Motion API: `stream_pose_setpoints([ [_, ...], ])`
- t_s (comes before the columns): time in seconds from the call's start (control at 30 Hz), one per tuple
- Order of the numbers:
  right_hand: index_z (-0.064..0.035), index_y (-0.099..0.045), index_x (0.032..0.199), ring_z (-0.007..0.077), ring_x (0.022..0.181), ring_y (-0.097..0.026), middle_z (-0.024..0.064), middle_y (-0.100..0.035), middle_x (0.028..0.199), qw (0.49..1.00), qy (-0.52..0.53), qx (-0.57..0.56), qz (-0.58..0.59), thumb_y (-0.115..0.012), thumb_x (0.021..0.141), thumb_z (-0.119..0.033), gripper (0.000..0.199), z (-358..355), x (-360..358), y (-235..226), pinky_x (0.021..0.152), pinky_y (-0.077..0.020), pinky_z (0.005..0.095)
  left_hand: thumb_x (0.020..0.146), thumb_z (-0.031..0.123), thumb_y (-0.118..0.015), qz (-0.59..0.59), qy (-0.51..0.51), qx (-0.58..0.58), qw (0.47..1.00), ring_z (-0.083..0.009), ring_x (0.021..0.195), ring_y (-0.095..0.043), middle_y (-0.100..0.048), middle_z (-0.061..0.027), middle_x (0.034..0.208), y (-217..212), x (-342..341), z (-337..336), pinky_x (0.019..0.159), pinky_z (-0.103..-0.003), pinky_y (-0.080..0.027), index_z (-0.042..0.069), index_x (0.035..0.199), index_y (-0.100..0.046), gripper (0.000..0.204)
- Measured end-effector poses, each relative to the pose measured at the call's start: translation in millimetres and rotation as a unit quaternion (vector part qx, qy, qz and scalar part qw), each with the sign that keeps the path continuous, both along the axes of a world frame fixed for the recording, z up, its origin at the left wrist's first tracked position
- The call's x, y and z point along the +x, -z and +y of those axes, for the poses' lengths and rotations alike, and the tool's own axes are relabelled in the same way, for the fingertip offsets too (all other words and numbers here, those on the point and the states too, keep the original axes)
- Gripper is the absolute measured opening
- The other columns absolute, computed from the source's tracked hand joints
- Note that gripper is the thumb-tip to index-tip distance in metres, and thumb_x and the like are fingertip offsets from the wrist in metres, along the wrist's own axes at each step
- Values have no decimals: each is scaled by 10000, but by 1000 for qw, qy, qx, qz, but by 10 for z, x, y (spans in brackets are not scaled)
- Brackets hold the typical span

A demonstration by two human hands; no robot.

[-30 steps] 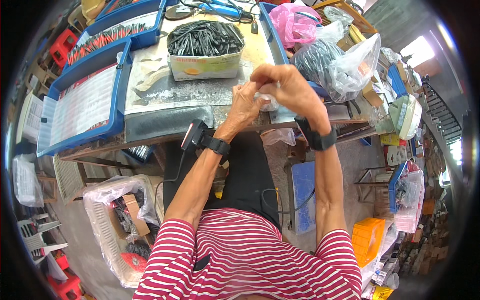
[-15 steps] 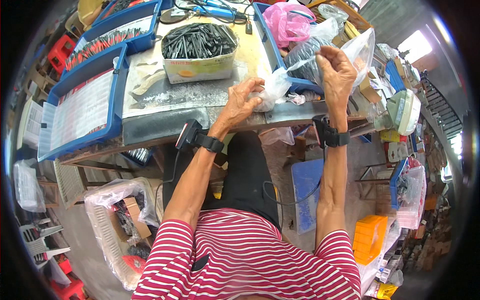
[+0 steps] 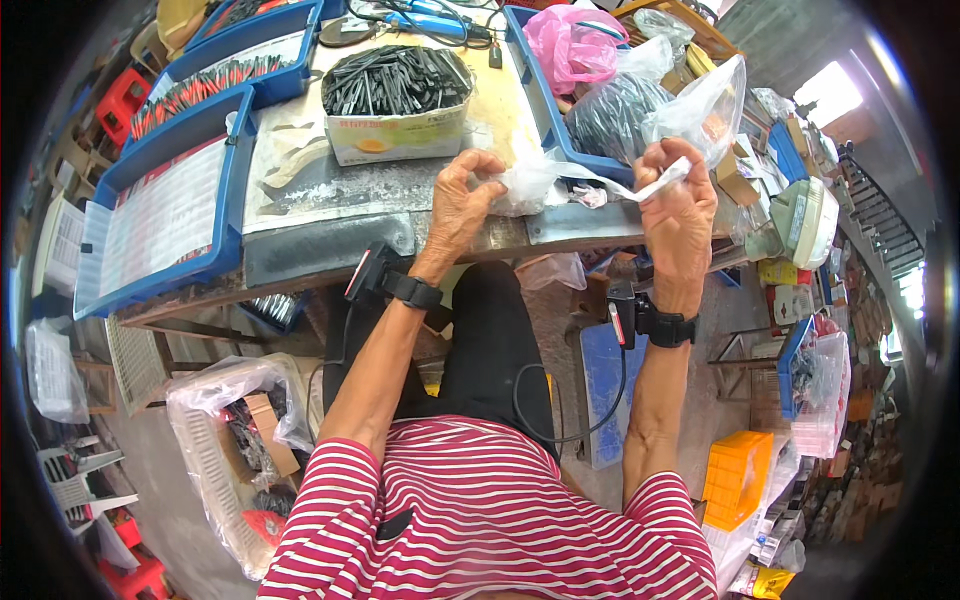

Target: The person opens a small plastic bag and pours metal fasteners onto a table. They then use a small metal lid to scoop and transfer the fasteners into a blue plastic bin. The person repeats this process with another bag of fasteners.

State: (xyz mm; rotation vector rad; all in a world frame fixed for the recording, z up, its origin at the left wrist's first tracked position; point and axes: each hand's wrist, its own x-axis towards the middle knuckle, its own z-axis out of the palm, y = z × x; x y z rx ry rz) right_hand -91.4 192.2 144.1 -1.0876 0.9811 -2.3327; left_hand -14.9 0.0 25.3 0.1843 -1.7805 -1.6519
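Bag (image 3: 526,188) sits upper middle, long tail (image 3: 637,194) running right, pinched in right hand (image 3: 682,218); left hand (image 3: 460,208) is nearer, fingers (image 3: 482,163) curled beside it, can't tell if gripping.

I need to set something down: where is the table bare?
The table's front strip, between the front-left blue tray and left hand, looks bare; so does most of the gap between the full box and right blue tray. Crowded: that tray, heaped with bags, and between the hands, where plastic stretches.
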Motion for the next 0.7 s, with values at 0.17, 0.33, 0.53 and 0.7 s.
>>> stream_pose_setpoints([
  [0.17, 52, -540, 1107, 190, 790, -570, 155, -587, 995, 990, 3, 80, -117, -477, 948, -224, 324, -93, -133, 160, 620, -482, 250, 686, -16, -591, 14, -9, -34, 999, -137, 744, -508, -577, -39, 814, -62, 97, 5, 690, -268, -427, 6, 858, -601, 174],
  [0.33, -1, -576, 1115, 68, 719, -509, 70, -593, 939, 916, 152, 337, 154, -621, 855, -114, 287, -380, 13, 348, 585, -433, 208, 700, -34, -556, 30, 1, -85, 996, -147, 761, -515, -537, -57, 828, -14, 113, -8, 701, -285, -437, -35, 853, -579, 154],
  [0.53, 2, -623, 890, 50, 620, -476, -8, -569, 717, 889, 190, 356, 215, -639, 840, -100, 115, -413, 54, 396, 552, -399, 192, 677, -6, -589, 5, 42, -13, 999, -142, 738, -508, -509, -52, 805, 68, 83, -88, 660, -273, -440, -37, 827, -551, 157],
  [0.7, 2, -585, 761, 32, 552, -432, -20, -543, 649, 887, 306, 310, 152, -647, 832, -83, 127, -316, 74, 411, 487, -355, 192, 712, 27, -663, 56, 11, 131, 990, -58, 654, -474, -539, 36, 710, -27, 19, -209, 591, -210, -412, 48, 760, -570, 107],
])
